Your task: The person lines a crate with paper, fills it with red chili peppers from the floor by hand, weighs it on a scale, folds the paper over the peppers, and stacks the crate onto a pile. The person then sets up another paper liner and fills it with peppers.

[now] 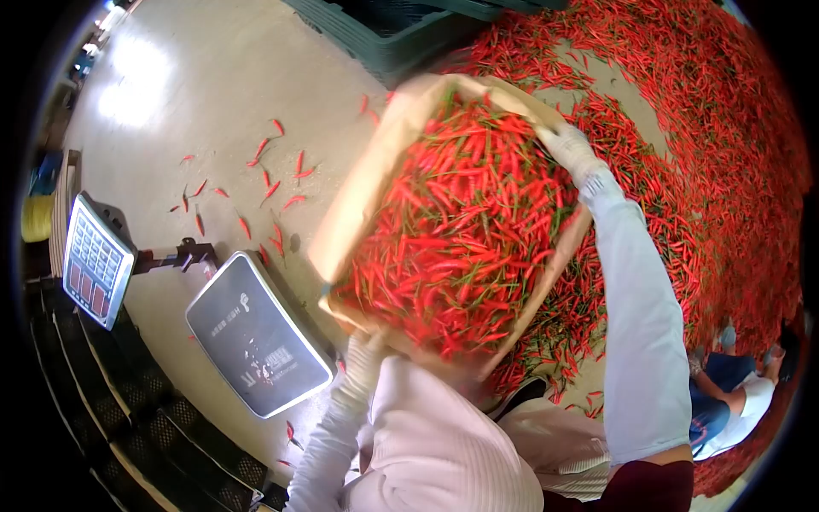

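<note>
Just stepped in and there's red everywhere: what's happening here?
A person in gloves holds a cardboard box heaped with red chillies, left hand at its near corner, right hand on its far edge. It hangs beside a platform scale, with a big chilli pile on the floor.

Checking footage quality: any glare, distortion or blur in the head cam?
Head view: strong fisheye with black vignette corners; blown-out glare on the pale glossy floor top left; slight motion blur on the cardboard box of red chillies and the white-gloved left hand; grey platform scale stays sharp.
</note>
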Tool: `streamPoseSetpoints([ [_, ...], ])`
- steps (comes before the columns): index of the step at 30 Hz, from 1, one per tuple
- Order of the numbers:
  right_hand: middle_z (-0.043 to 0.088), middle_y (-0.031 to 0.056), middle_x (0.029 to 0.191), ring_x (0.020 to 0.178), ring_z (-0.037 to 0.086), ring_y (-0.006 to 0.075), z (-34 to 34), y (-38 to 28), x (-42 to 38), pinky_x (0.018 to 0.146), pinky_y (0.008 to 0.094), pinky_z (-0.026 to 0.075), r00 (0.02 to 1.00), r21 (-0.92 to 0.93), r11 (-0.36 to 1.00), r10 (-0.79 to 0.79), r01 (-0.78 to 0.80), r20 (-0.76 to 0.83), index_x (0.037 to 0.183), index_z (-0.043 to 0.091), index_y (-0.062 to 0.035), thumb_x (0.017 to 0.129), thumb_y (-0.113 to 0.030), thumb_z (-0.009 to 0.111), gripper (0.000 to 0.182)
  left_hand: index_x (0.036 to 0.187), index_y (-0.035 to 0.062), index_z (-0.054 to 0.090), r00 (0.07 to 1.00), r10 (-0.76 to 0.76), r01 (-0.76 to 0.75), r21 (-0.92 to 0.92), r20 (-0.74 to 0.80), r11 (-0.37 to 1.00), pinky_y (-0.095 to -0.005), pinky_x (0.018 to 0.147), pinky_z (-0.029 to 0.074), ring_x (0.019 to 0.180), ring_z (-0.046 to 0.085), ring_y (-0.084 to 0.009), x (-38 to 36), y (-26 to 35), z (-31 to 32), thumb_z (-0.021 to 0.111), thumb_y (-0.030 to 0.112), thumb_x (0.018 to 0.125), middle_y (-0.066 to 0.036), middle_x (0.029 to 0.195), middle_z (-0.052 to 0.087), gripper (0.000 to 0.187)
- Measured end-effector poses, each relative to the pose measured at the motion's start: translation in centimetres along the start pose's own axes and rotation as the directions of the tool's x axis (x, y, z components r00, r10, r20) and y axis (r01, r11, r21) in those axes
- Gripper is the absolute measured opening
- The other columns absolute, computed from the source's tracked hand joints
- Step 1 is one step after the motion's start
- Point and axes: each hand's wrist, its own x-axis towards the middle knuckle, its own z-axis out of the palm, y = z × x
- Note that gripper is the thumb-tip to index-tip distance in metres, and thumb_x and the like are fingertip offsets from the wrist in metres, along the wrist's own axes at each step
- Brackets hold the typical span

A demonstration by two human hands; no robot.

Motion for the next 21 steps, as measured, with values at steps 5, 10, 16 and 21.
streamPoseSetpoints([
  [5, 0.066, 0.0082, 0.085, 0.077, 0.057, 0.0174, -3.1, 2.8, -5.8, 0.071, 0.0327, 0.044, 0.974, 0.158, 0.985, 0.094, -0.062, -0.204, 0.1, 0.066, 0.0042, 0.087, -0.049, 0.061, 0.055, 0.096, 0.0041, 0.055, 0.968, 0.246, -0.249, 0.098, 0.041, 0.963, -0.0251, 0.056, 0.049, 0.061, 0.06, -0.0134, 2.9, 5.4, -1.7, 0.06, 0.011, 0.09, -0.004, 0.075, 0.06, 0.01],
  [10, 0.034, -0.0099, 0.057, 0.046, 0.023, 0.0062, -7.2, -1.2, -11.6, 0.042, 0.0271, 0.015, 0.96, 0.595, 0.782, 0.273, -0.184, -0.063, 0.068, 0.048, -0.0199, 0.09, -0.044, 0.063, 0.036, 0.1, 0.005, 0.058, 0.924, 0.381, -0.38, 0.102, 0.004, 0.92, -0.023, 0.064, 0.043, 0.073, 0.053, -0.0068, 0.5, 13.8, -0.1, 0.061, 0.013, 0.089, 0.001, 0.083, 0.057, 0.014],
  [16, 0.044, -0.0091, 0.065, 0.054, 0.038, 0.0037, -8.6, -5.1, -15.5, 0.047, 0.0215, 0.03, 0.978, 0.779, 0.601, 0.192, -0.18, 0.078, 0.088, 0.062, -0.014, 0.093, -0.039, 0.059, 0.025, 0.103, 0.0047, 0.061, 0.857, 0.477, -0.447, 0.178, -0.195, 0.876, -0.023, 0.063, 0.041, 0.071, 0.053, -0.0071, -6.8, 16.6, -1.5, 0.063, 0.016, 0.087, 0.001, 0.084, 0.06, 0.019],
  [21, 0.053, -0.0051, 0.078, 0.069, 0.048, 0.006, -6.2, -4.1, -12.7, 0.061, 0.0231, 0.038, 0.955, 0.742, 0.654, -0.099, -0.151, 0.281, 0.104, 0.067, -0.0088, 0.095, -0.035, 0.055, 0.03, 0.096, 0.0038, 0.063, 0.687, 0.553, -0.445, 0.328, -0.471, 0.833, -0.024, 0.045, 0.036, 0.05, 0.046, -0.0075, -9.4, 15.8, -1.0, 0.065, 0.016, 0.083, 0.001, 0.068, 0.057, 0.018],
])
